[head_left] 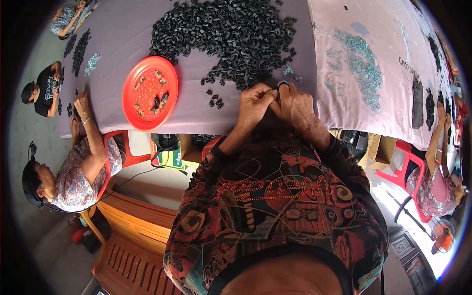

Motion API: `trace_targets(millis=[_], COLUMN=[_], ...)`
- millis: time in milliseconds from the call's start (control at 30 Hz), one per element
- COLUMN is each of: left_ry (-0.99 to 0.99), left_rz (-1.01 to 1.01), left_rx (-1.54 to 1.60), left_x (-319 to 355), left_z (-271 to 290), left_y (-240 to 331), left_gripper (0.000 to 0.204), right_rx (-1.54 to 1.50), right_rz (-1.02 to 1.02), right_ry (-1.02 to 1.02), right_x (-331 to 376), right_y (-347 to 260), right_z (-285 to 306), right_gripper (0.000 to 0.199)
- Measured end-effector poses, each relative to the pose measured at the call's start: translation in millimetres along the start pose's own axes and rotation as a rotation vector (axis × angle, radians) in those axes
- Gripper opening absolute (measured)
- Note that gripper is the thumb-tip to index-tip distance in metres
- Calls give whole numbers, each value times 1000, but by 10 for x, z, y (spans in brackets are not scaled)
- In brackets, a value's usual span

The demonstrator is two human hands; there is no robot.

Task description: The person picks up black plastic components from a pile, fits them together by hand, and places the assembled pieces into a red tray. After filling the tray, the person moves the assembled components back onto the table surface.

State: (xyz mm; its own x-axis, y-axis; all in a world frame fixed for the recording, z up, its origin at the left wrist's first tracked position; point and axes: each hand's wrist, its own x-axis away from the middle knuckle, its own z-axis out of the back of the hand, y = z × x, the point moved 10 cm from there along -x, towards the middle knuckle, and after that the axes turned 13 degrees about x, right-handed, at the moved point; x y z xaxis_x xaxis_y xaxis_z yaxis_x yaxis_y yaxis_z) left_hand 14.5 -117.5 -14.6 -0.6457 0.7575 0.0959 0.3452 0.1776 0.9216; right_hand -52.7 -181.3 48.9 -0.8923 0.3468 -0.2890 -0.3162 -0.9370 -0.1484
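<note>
My left hand (255, 105) and my right hand (297, 104) meet at the table's near edge, fingers closed in pinches and nearly touching. A small dark curved bit shows at the right fingertips; I cannot tell whether it is a held part. What the left fingertips pinch is hidden. Just beyond both hands spreads a big heap of small black plastic parts (221, 37). A few loose black parts (215, 102) lie left of my left hand. Beyond the right hand sits a little cluster of tiny clear-bluish pieces (288, 71).
A red plastic plate (129, 101) holding a few black parts stands at left on the grey-purple tablecloth (118, 39). Teal pieces (363, 64) cover part of the pink cloth at right. Other people work at both sides. Below are a wooden bench (132, 250) and red chairs (400, 167).
</note>
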Motion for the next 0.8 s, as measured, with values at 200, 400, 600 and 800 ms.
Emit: trace_targets(millis=[200, 400, 600, 800], left_ry=[2, -9, 17, -14], left_rz=[33, 27, 16, 78], left_rx=[1, -23, 23, 102], left_x=[-23, -38, -43, -4], left_z=[11, -3, 18, -3], left_y=[-45, -42, -71, -83], left_gripper=[11, 11, 14, 13], right_rx=[5, -2, -102, -200], right_rz=[20, 22, 57, 41], right_ry=[-4, 34, 8, 75], right_x=[-7, 15, -1, 92], right_y=[12, -2, -5, 306], right_z=[-19, -37, 29, 257], right_gripper=[35, 35, 34, 25])
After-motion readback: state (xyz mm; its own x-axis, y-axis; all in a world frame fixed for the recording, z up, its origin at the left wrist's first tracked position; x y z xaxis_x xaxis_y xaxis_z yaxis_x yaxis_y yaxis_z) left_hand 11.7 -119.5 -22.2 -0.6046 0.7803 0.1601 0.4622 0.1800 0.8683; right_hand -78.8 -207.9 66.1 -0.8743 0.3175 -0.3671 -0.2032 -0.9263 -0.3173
